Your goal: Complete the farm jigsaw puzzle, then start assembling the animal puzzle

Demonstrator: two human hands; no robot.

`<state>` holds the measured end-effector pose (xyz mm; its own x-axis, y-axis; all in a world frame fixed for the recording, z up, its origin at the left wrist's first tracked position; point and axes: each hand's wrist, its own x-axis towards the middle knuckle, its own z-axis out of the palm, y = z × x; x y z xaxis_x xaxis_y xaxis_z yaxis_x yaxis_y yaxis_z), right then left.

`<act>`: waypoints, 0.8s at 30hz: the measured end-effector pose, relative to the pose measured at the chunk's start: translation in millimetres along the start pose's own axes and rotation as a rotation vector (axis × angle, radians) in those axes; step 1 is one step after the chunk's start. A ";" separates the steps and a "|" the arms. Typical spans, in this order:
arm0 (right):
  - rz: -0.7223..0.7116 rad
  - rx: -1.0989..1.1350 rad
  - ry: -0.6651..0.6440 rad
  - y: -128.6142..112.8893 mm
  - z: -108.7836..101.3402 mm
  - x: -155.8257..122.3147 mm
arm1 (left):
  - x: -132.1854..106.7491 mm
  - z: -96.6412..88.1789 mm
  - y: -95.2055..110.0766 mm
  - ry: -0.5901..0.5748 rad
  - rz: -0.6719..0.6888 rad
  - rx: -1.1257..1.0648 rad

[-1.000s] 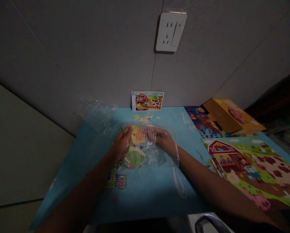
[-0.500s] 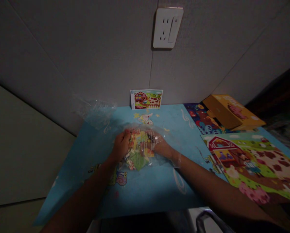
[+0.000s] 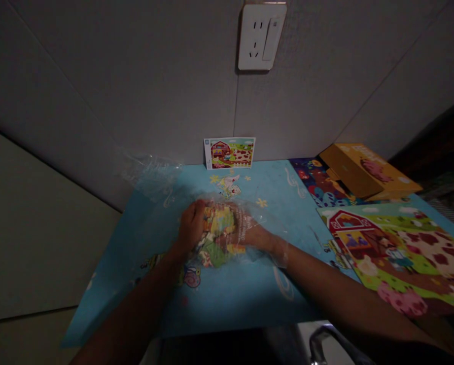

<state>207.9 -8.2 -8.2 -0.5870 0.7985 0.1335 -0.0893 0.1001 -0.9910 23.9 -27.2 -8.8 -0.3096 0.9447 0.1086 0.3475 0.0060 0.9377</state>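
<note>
Left hand [image 3: 191, 226] pinches the near-left side of a clear bag [image 3: 242, 221] of picture pieces [image 3: 222, 220], mid-table; right hand [image 3: 252, 234] inside.
Right fingers lost behind film glare and pieces; cannot tell whether they grip. Print on bag blurred, unreadable. Small marks on farm card [image 3: 231, 153], against wall, too tiny; pale lettering on orange box [image 3: 379, 170] illegible. Farm board [image 3: 397, 253] at right, partly covered along its lower edge by shadow.

The bag [image 3: 244, 220], clear, crinkled and printed with lettering, sits on the near side of the card [image 3: 232, 153]. Inside, flat pieces [image 3: 222, 220], green, yellow and orange, overlap in a jumble.
</note>
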 end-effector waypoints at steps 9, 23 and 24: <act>0.047 0.013 0.252 4.4 -7.0 7.1 | 2.0 -45.8 7.3 -0.499 0.050 0.182; 0.085 0.266 0.118 2.9 -9.6 8.9 | -2.0 -28.6 -5.3 -0.541 0.009 0.024; 0.082 0.271 0.119 3.9 -9.2 9.2 | -2.1 -28.3 -4.6 -0.539 -0.002 0.022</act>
<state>209.6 5.0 -11.0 -0.5039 0.8631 0.0349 -0.2665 -0.1169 -0.9567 -2.1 -38.5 -4.0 0.1863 0.9790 -0.0832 0.3674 0.0091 0.9300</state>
